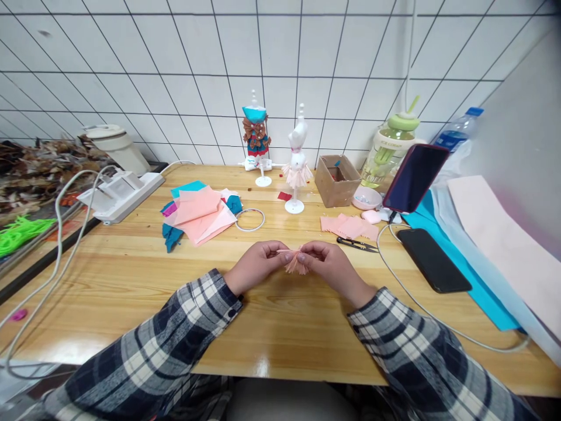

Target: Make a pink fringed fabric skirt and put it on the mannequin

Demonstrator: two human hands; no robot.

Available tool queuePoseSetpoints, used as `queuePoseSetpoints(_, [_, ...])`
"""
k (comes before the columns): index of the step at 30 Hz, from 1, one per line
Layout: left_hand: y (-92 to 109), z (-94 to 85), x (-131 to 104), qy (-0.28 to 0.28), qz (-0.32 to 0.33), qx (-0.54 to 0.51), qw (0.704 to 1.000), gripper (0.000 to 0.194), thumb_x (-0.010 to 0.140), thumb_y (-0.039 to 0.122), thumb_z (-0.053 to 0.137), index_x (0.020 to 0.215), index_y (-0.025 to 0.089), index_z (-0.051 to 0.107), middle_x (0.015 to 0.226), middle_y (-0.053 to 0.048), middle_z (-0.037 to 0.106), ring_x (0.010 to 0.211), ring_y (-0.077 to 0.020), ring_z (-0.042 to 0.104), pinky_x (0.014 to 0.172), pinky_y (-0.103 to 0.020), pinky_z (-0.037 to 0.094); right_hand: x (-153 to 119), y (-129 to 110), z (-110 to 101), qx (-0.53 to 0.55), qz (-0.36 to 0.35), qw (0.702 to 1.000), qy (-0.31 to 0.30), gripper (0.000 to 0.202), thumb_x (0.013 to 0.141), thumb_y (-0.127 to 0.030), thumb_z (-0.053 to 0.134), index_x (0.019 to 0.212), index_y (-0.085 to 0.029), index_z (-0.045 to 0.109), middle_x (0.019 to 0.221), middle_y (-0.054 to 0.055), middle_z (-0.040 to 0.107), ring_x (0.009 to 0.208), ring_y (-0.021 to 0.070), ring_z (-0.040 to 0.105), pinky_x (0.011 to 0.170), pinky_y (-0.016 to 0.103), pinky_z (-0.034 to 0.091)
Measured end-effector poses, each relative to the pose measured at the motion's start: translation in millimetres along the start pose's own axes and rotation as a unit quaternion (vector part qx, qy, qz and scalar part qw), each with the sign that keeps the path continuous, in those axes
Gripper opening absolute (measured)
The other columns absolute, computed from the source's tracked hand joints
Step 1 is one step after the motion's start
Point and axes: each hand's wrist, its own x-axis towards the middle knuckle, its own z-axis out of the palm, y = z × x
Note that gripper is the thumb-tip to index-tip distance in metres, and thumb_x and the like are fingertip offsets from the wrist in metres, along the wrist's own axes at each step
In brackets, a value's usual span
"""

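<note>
Between my two hands, just above the wooden table, is a small gathered piece of peach fringed paper, its cut strips hanging down. My left hand pinches its left side with thumb and fingers. On the other side, my right hand pinches it too. Behind them stands a white mini mannequin wearing a peach fringed skirt. Peach paper pieces with fringed edges lie to the right, beside black thread snips.
A dressed mannequin, a cardboard box and a drink bottle stand near the wall. Coloured paper sheets and a ring lie left. Two phones, one a flat black phone, and a cable are right. A power strip sits left.
</note>
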Motion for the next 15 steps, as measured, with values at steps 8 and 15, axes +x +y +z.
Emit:
queuePoseSetpoints(8, [-1.0, -2.5, 1.1, 0.017, 0.002, 0.024, 1.000, 0.036, 0.078, 0.050, 0.063, 0.078, 0.014, 0.065, 0.075, -0.002, 0.066, 0.070, -0.0148, 0.058, 0.068, -0.026, 0.044, 1.1, -0.7, -2.7, 0.039, 0.086, 0.995, -0.040, 0.038, 0.071, -0.051, 0.069, 0.081, -0.014, 0.069, 0.066, 0.000, 0.061, 0.058, 0.0103, 0.054, 0.051, 0.022, 0.047])
queuePoseSetpoints(15, [-2.1, -0.4, 2.1, 0.018, -0.019, -0.019, 0.999, 0.046, 0.070, 0.044, 0.074, 0.104, 0.015, 0.063, 0.092, -0.006, 0.070, 0.083, -0.0189, 0.063, 0.075, -0.030, 0.048, 1.3, 2.4, -2.2, 0.050, 0.096, 0.993, -0.042, 0.037, 0.071, -0.052, 0.070, 0.078, -0.016, 0.068, 0.066, 0.000, 0.059, 0.059, 0.0113, 0.054, 0.049, 0.023, 0.050])
